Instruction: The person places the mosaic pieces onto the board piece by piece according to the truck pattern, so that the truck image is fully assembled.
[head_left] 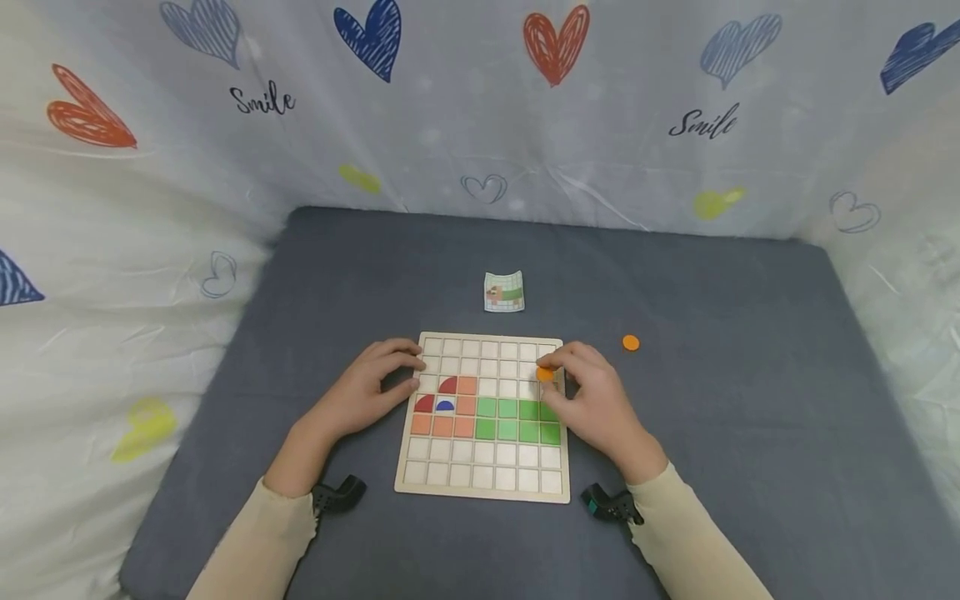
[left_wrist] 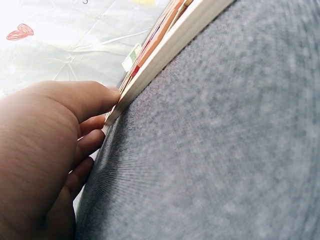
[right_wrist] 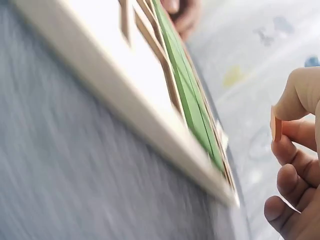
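A square wooden grid board (head_left: 482,477) lies on the table, with green, salmon and dark red tiles and a blue half-round piece in its cells. My left hand (head_left: 369,385) rests at the board's left edge; in the left wrist view its thumb touches the wooden side (left_wrist: 145,80). Over the right part of the board, my right hand (head_left: 596,404) pinches an orange disc (head_left: 545,375) between thumb and fingers. The right wrist view shows this disc (right_wrist: 276,126) edge-on, held apart from the board. Part of the green row is hidden by the right hand.
A second orange disc (head_left: 631,342) lies on the grey cloth (head_left: 712,375) right of the board. Behind the board is a small pattern card (head_left: 504,292) with a green and salmon picture. A white curtain (head_left: 480,108) with printed hearts hangs around the table.
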